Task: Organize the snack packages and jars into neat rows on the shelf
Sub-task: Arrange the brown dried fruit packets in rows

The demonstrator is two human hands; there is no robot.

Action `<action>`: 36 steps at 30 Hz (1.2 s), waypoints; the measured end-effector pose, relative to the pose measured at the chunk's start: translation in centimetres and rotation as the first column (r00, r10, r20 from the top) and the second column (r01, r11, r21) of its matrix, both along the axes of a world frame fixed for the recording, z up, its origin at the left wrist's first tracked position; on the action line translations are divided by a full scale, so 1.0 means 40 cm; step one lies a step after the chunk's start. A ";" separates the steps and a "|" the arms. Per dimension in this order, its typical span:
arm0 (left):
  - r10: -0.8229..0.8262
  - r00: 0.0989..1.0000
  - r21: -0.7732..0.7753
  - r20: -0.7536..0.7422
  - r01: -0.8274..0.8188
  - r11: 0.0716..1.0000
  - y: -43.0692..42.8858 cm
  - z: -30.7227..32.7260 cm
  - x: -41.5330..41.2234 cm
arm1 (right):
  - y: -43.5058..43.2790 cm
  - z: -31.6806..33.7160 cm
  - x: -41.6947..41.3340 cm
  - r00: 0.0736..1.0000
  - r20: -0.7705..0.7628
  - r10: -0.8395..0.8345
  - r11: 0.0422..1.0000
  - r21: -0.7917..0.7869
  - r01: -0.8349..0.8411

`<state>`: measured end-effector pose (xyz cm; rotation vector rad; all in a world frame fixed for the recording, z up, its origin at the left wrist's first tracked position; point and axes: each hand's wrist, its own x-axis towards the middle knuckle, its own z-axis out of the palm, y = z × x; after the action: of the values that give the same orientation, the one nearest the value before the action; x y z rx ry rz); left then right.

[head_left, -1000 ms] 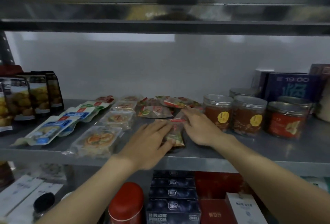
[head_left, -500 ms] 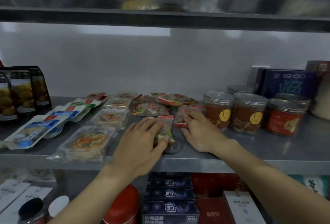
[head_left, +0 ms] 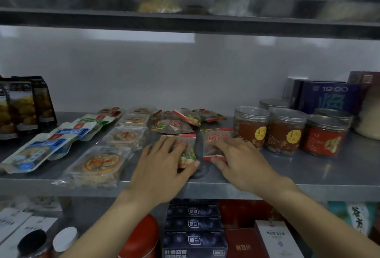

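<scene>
Two small snack packets are lying side by side, a narrow gap between them, near the front of the steel shelf [head_left: 312, 177]. The left packet [head_left: 186, 151] is showing a red seal at its far end and green and yellow print at its near end. The right packet [head_left: 212, 144] is showing brown contents, red lettering and red seals at both ends.

The left hand [head_left: 164, 165] is lying flat over the left packet, fingers spread, the thumb touching its near end. The right hand [head_left: 242, 163] is resting on the right packet likewise, fingers laid straight across it, the thumb sitting against the near seal.

Behind them a loose heap of matching packets [head_left: 185, 117] is lying askew. Three clear jars [head_left: 285, 132] with red and brown labels are standing in a row just right of the right packet, with more jars behind. To the left, clear pastry trays [head_left: 98, 165] and blue-and-white pouches [head_left: 39, 151] are running back in rows, and dark bags [head_left: 18, 109] are standing upright at the far left.

A white wall [head_left: 164, 72] is closing the back, another steel shelf [head_left: 185, 19] is hanging overhead, and dark blue boxes [head_left: 193, 237] are sitting stacked below.
</scene>
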<state>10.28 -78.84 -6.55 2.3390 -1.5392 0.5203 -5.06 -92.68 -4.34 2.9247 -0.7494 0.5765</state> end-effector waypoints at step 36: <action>0.036 0.895 0.003 -0.444 -0.039 0.999 -0.142 0.283 0.181 | -0.089 0.201 0.250 0.935 0.242 -0.258 0.752 0.659 0.037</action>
<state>17.53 -84.51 4.77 2.2768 -1.2736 -0.0137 4.94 -96.26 3.69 3.3558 -1.4824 0.9591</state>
